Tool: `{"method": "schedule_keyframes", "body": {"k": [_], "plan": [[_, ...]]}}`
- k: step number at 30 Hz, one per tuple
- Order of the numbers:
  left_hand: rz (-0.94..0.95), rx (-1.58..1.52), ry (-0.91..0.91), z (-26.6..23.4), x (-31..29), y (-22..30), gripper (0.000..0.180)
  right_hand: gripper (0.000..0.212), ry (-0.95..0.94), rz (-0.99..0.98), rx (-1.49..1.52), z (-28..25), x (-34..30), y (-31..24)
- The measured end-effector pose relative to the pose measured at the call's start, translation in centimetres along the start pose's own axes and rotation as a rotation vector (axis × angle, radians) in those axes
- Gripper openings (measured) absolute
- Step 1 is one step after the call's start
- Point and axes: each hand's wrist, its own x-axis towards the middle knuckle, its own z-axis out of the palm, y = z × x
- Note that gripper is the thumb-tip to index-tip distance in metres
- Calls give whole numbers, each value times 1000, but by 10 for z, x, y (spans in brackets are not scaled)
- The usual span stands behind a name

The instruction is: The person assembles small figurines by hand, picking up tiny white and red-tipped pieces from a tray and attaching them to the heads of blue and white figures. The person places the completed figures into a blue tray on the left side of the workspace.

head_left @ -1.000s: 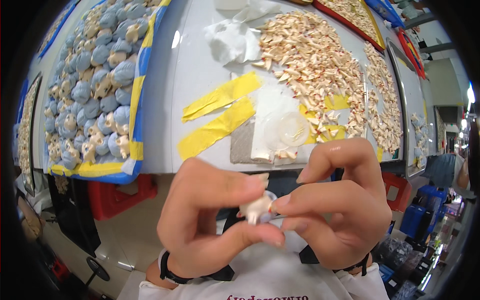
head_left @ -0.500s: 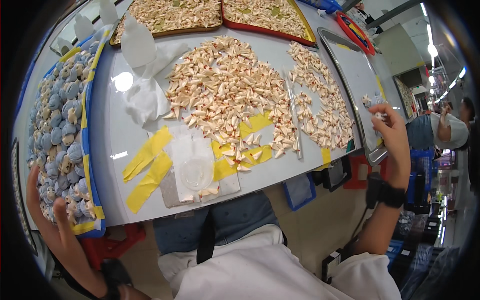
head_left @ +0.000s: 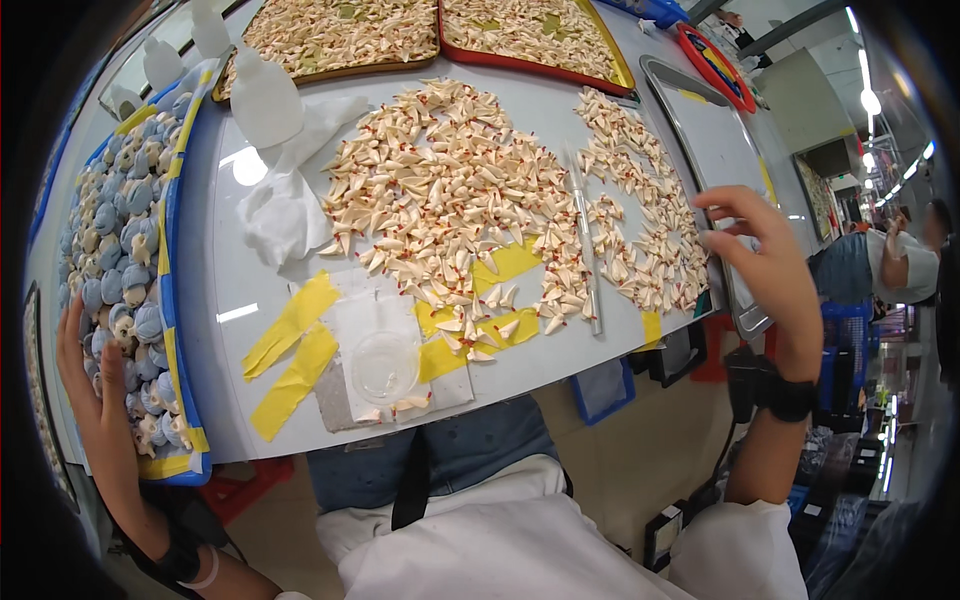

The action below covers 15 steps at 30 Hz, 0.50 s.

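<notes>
My left hand (head_left: 98, 385) reaches into a blue tray (head_left: 183, 300) edged with yellow tape. Its fingers are stretched out and its thumb is apart, among many small blue-and-cream figure pieces (head_left: 125, 235). Over the near end of a metal tray (head_left: 700, 150), my right hand (head_left: 760, 255) hangs with thumb and fingers spread; nothing shows between them. It hides part of that tray. Cream, pointed pieces with red tips (head_left: 450, 190) lie heaped mid-table, and a smaller spread of them (head_left: 655, 220) reaches close to my right fingertips.
A slim clear rod (head_left: 585, 250) divides the two heaps. Near the front edge sits a round clear dish (head_left: 385, 365) beside yellow tape strips (head_left: 290, 325). A white bottle (head_left: 265, 100), white tissue (head_left: 280, 215) and a red-rimmed tray (head_left: 540, 62) stand farther back.
My right hand has moved left and slightly nearer, and its fingers have spread; the small piece they held no longer shows. My left hand has shifted slightly farther into the blue tray.
</notes>
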Motion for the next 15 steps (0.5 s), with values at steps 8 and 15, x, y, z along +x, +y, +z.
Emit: {"method": "schedule_keyframes", "body": {"k": [8, 15], "plan": [[46, -286, 12, -6, 5, 21, 38, 15, -55, 23, 5, 31, 27, -18], [157, -152, -16, -10, -2, 28, 29, 8, -17, 64, 15, 35, 27, -24]]}}
